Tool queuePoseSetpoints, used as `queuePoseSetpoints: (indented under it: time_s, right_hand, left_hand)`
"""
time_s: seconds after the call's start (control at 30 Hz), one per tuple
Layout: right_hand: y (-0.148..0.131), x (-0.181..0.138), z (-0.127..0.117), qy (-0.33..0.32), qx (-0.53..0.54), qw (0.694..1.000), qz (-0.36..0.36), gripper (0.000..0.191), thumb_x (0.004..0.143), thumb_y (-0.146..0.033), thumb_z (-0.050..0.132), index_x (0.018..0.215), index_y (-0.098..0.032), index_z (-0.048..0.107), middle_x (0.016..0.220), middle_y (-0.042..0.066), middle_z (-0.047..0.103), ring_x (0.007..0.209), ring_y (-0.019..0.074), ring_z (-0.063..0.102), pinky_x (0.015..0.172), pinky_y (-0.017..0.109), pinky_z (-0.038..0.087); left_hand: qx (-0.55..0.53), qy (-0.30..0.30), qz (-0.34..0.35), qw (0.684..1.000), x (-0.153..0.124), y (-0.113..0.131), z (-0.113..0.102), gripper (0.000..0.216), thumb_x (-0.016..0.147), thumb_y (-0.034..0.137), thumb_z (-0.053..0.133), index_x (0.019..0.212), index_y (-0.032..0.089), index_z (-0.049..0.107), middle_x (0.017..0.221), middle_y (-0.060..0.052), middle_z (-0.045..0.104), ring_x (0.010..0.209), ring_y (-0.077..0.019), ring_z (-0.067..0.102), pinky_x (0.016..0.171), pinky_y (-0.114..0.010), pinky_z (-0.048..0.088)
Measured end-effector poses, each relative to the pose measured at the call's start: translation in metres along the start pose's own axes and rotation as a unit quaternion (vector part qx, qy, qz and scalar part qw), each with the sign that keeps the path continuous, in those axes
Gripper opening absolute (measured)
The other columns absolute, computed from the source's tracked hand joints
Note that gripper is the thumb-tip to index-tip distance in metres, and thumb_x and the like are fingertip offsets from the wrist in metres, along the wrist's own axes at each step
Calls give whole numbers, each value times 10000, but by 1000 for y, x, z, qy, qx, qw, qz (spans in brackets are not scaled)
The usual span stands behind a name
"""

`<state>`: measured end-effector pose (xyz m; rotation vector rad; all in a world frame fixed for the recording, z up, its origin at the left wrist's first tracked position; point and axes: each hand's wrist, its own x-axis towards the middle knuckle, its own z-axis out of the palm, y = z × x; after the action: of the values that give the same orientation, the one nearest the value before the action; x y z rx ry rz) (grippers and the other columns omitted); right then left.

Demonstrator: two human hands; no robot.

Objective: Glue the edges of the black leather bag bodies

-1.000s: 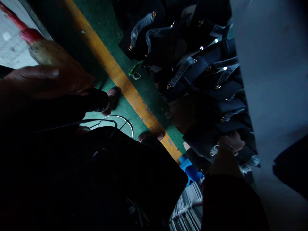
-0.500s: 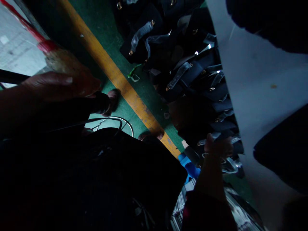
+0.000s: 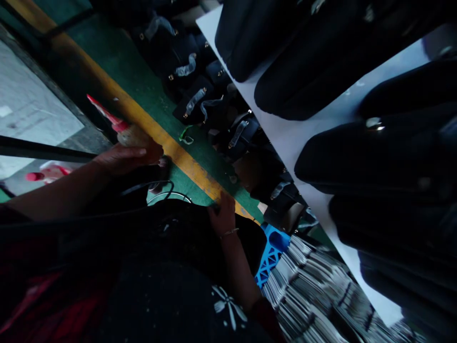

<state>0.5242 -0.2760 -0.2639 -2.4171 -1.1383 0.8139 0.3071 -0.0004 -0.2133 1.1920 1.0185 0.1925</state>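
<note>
Super dark shot, so take this with some salt. The person has a black bag [image 3: 178, 233] across the lap, and both hands are on it.

The left hand [image 3: 121, 159] sits on the bag's far left end. The thumb lies long across the top and the other fingers vanish into shadow, so I can't tell if it's clamping or just resting. The right hand [image 3: 223, 216], bracelet on the wrist, is at the bag's far edge with its fingers hooked over the rim. That looks like a grasp to me.

Just past the left hand there's a brush [image 3: 134, 137] with a red handle lying on the green floor [image 3: 117, 62], near the yellow stripe [image 3: 157, 138]. A thin wire loop [image 3: 171, 194] peeks out between the hands, right at the bag's edge.

My read is that the bag is being held and steadied on the lap, not set down anywhere. Any further handling calls for a firm hold on both ends, since it looks soft and floppy, and for keeping that loop from snagging.

Around it:
- a pile [image 3: 200, 102] of similar bags with wrapped straps on the floor
- a white table [image 3: 285, 138] on the right carrying more dark bags [image 3: 374, 157]
- a blue crate [image 3: 271, 247] beside a striped stack [image 3: 314, 286] by the right forearm
</note>
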Motion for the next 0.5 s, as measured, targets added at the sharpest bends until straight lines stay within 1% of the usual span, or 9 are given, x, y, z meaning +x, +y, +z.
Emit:
queuePoseSetpoints:
  time_s: [0.1,0.17,0.2,0.27,0.33,0.4,0.43,0.47,0.5]
  right_hand:
    - [-51,-4,8,-25,163,986,15,683,764,-404,659,1380,-176,470,1343,178,492,1251,323,461,1048,519,381]
    - [-85,-5,10,-39,308,949,62,701,742,-472,684,1364,-222,482,1313,141,515,1150,279,545,982,464,456]
    - [-102,-5,9,-50,381,919,90,713,728,-503,695,1357,-239,483,1295,124,525,1099,257,576,930,434,494]
    - [-136,-7,5,-92,512,845,125,729,718,-550,707,1351,-277,468,1269,88,541,1032,221,613,831,378,543]
    - [-168,-12,-3,-156,612,767,115,698,748,-588,678,1344,-302,454,1252,57,566,985,197,641,765,349,563]
    - [-195,-20,-13,-221,677,697,83,608,826,-632,571,1316,-282,482,1208,40,614,950,180,660,776,356,564]
    - [-206,-25,-18,-243,699,670,65,575,862,-644,507,1296,-266,507,1185,34,638,953,175,663,815,370,555]
    - [-216,-30,-23,-253,713,652,46,562,885,-651,456,1274,-254,532,1172,31,655,980,173,660,867,384,537]
    - [-224,-35,-27,-253,721,645,29,562,891,-659,429,1256,-250,554,1178,30,662,1028,177,650,924,396,510]
  left_hand:
    - [-106,-4,17,994,-18,5,-3,576,856,284,528,1336,6,373,1208,-48,645,1144,-209,551,978,-380,404]
    - [-121,-5,27,992,-34,11,1,630,738,356,685,1252,69,462,1128,-13,681,1120,-222,564,983,-378,415]
    - [-134,-13,27,991,-42,16,5,648,674,384,744,1195,87,500,1077,-7,695,1104,-233,572,986,-381,418]
    - [-165,-37,20,985,-60,28,14,675,566,414,826,1096,100,550,997,-20,710,1065,-256,592,986,-390,423]
    - [-177,-70,6,982,-77,41,22,701,518,426,866,1070,106,576,1004,-45,715,1045,-280,605,975,-399,438]
    - [-170,-101,3,980,-93,53,28,711,526,440,874,1094,116,595,1031,-61,719,1044,-299,612,951,-400,462]
    - [-167,-114,11,979,-100,57,30,704,546,452,868,1110,125,603,1047,-64,720,1051,-303,613,948,-395,467]
    - [-166,-126,24,978,-106,61,30,694,570,461,860,1128,135,610,1070,-65,719,1067,-300,611,958,-385,464]
    - [-167,-136,41,976,-112,65,31,682,597,466,850,1151,148,611,1100,-63,714,1085,-291,608,977,-374,455]
